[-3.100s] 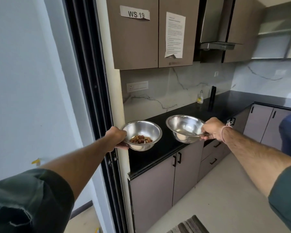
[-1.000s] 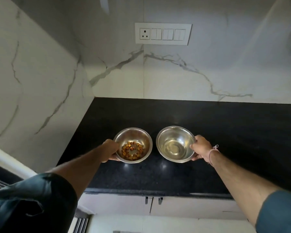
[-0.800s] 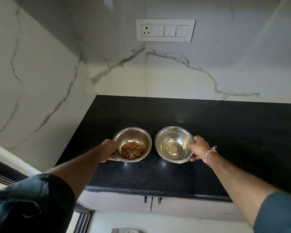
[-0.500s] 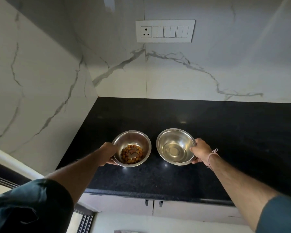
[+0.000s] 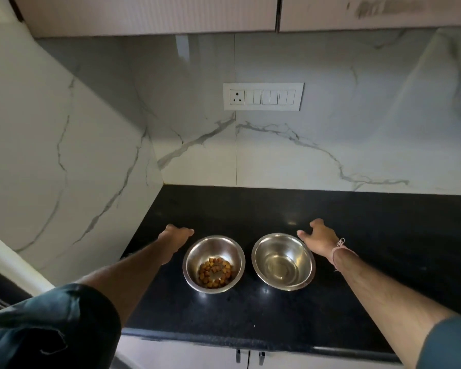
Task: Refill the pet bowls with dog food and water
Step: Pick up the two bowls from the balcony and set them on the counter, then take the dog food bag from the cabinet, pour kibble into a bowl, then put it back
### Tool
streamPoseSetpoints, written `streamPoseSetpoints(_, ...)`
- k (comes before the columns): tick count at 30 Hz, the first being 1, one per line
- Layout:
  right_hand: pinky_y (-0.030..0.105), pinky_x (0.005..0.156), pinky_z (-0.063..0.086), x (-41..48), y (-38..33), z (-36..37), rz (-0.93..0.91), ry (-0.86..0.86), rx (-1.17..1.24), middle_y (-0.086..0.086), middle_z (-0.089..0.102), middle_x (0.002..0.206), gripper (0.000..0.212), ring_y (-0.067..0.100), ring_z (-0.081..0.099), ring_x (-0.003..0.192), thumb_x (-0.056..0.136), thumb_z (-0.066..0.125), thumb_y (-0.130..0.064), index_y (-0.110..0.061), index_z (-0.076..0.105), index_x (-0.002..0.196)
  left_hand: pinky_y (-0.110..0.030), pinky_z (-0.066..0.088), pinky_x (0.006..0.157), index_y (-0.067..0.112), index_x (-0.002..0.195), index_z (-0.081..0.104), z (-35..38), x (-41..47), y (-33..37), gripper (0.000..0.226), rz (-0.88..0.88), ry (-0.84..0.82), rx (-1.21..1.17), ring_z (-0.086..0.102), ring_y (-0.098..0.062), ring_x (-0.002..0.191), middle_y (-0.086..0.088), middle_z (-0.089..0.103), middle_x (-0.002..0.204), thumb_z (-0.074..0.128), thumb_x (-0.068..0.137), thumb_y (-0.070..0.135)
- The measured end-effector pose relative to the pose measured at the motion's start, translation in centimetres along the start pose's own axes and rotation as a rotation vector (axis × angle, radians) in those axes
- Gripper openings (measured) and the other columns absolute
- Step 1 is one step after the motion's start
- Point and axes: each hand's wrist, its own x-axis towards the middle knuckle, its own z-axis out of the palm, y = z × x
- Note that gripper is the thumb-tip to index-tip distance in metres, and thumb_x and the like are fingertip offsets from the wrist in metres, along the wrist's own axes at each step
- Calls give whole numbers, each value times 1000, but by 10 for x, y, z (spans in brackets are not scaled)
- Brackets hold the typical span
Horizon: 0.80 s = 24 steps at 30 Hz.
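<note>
two steel bowls stand side by side on the black tabletop (image 5: 383, 235), low in the middle of the frame, near each other but with a gap between the rims. the food bowl (image 5: 216, 246), on the left of the frame, has a small heap of brown kibble (image 5: 214, 271) on its bottom, far below the rim. the water bowl (image 5: 280, 245), to its right, holds shallow clear water (image 5: 281, 272).

the left hand (image 5: 175, 235) is just up and left of the food bowl, clear of the rim, with its fingers loose and pointing toward the middle of the frame; it holds nothing. the right hand (image 5: 318, 237) is at the upper right of the water bowl, fingers spread and relaxed, also holding nothing. its lowest fingertip sits right by the rim; whether it touches cannot be told. whether either hand rests on the tabletop cannot be told either. a pale thread (image 5: 339, 247) is tied round the right wrist. both arms wear dark green sleeves, seen at the lower corners.

behind the bowls rises a white veined wall (image 5: 330, 145) with a switch plate (image 5: 262, 96) above centre. cabinets (image 5: 144, 14) run along the top edge, and two dark handles (image 5: 249, 356) show below the tabletop's front edge.
</note>
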Motion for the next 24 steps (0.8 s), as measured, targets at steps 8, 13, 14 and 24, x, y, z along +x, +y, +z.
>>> streamPoseSetpoints(8,38,108,45,-11,-107,-78,-313,290,6,17,54,146,52,36,54,134,100,66,-29,-8,48,144,-36,51,81,11,125,61,-40,-37,105,34,334,21,-248,61,-21,94,-4,62,103,62,101,35)
streamPoseSetpoints(13,34,106,44,-33,-186,-144,-601,524,-10,18,55,141,45,35,55,129,99,67,-22,-7,52,138,-40,51,90,20,116,62,-52,-84,202,22,573,-141,-472,66,-20,103,-3,66,123,61,102,36)
streamPoseSetpoints(14,34,105,44,-39,-200,-157,-663,583,-24,18,56,138,42,35,55,128,98,66,-20,-6,54,135,-39,48,90,18,118,63,-53,-95,223,24,608,-193,-504,66,-21,104,-2,66,125,59,102,36)
streamPoseSetpoints(24,43,77,54,-80,-274,-230,-928,875,-165,16,62,102,19,31,61,93,92,60,-7,-3,58,111,-46,53,105,5,106,72,-46,-192,338,24,731,-628,-942,70,-27,96,-11,76,99,49,100,11)
